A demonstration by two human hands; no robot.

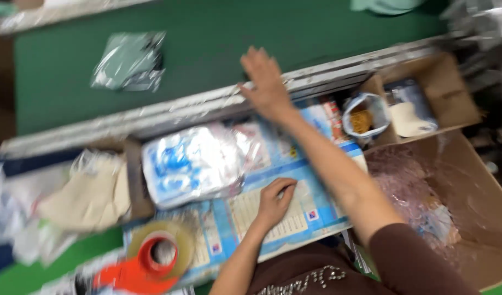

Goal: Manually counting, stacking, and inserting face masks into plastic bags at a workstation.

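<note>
My right hand [267,79] is stretched out with its fingers apart over the metal rail [169,109] at the edge of the green belt [223,38], holding nothing. A clear-wrapped green packet [129,61] lies on the belt, to the left of and apart from that hand. My left hand [274,202] rests with curled fingers on a blue and white printed sheet [311,205] in front of me. A shiny blue and white plastic pack [191,164] lies just left of that hand. The picture is blurred.
A tape dispenser with a red core [152,257] sits at the lower left. Cream cloth pieces [89,194] lie in a box at the left. A large cardboard box [475,202] with clear plastic stands at the right, a smaller box [437,82] behind it.
</note>
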